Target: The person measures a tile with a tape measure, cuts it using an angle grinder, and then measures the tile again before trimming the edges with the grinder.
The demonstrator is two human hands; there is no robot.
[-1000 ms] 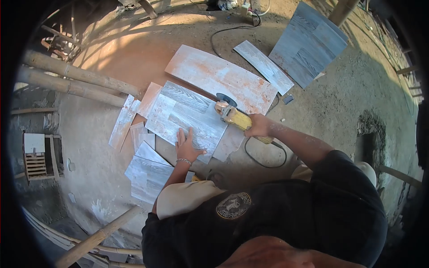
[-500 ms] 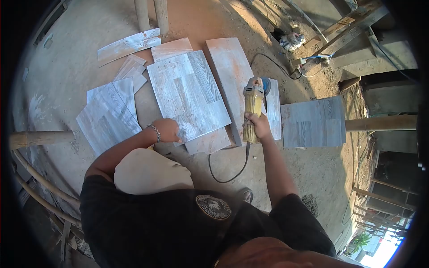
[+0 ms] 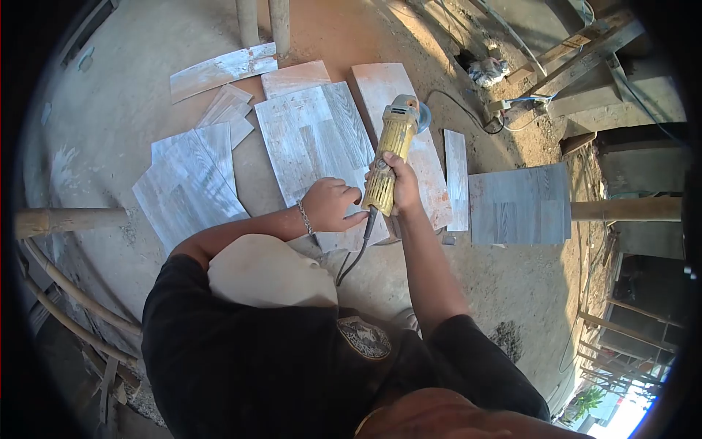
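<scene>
head view: your right hand (image 3: 404, 192) is wrapped tight around the yellow grinder (image 3: 391, 155), grip closed on the body near the cord end, with the disc end pointing away from you over the pale orange-stained tile (image 3: 417, 157). half a second ago the grinder sat further right, beside the narrow strip (image 3: 456, 179); now it has swung left and lies across the seam between the orange tile and the big grey tile (image 3: 314, 135). your left hand (image 3: 330, 205) has left the near corner of the grey tile and come across to the grinder's tail: its fingers are curled, touching the tool just where the cord (image 3: 356, 256) leaves it, though i cannot tell whether they close on the body or only rest there. i judge that as you settling a two-handed hold, so nothing pins the grey tile flat now.

the grey tile lies on the floor (image 3: 110, 124) in front of your knee (image 3: 267, 274), with cut offcuts (image 3: 191, 179) spread to its left and a square tile (image 3: 521, 203) well apart on the right. a bamboo pole (image 3: 69, 219) lies at your far left.
</scene>
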